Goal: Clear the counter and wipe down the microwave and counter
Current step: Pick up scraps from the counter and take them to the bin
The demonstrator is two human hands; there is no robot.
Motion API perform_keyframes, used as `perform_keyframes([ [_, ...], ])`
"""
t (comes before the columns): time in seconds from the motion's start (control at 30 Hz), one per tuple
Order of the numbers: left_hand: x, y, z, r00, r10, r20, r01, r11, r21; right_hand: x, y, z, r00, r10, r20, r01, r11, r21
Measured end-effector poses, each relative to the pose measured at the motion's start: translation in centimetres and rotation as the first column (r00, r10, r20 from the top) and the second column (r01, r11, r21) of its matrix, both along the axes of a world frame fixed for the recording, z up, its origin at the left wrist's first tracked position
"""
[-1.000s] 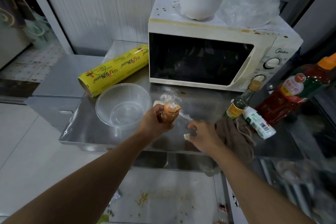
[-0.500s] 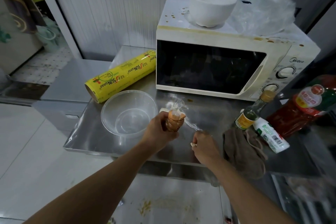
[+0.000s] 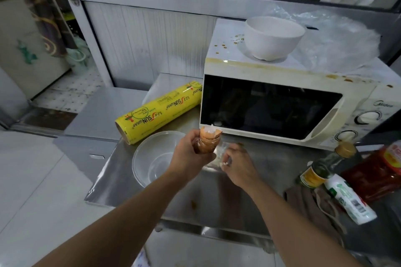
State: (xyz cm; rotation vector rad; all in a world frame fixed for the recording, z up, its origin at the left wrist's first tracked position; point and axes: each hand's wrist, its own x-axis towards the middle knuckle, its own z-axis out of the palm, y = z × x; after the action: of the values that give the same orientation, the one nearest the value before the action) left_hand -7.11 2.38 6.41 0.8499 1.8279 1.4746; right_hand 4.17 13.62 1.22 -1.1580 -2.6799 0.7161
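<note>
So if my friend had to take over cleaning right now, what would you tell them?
Left hand holds a stack of eggshells. Right hand pinches a small white scrap off the counter.
Still on the counter: clear bowl, yellow wrap roll, bottles, brown rag.
Microwave still stained on top, white bowl on it.
Left: clear everything away, then wipe the microwave and counter.

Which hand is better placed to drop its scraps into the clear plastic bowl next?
Probably the left hand. It grips the stack of brown eggshells right beside the clear plastic bowl, nearly over its rim. The right hand pinches a small white scrap farther from the bowl, beyond the left hand.
</note>
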Motion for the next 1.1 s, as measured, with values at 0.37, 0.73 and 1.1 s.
perform_keyframes([
  [0.37,-1.0,0.9,-1.0,1.000,0.006,-0.006,-0.006,1.000,-0.010,-1.3,-0.2,-3.0,0.993,-0.089,0.073,0.084,0.994,0.070],
  [0.73,1.5,-0.4,1.1,0.999,-0.004,0.037,0.006,0.999,-0.047,2.1,-0.3,2.0,0.973,-0.224,-0.047,0.224,0.975,-0.004],
  [1.1,7.3,-4.7,7.2,0.999,-0.028,-0.019,0.028,1.000,-0.005,9.2,-4.2,10.5,0.939,-0.297,-0.173,0.302,0.953,0.006],
])
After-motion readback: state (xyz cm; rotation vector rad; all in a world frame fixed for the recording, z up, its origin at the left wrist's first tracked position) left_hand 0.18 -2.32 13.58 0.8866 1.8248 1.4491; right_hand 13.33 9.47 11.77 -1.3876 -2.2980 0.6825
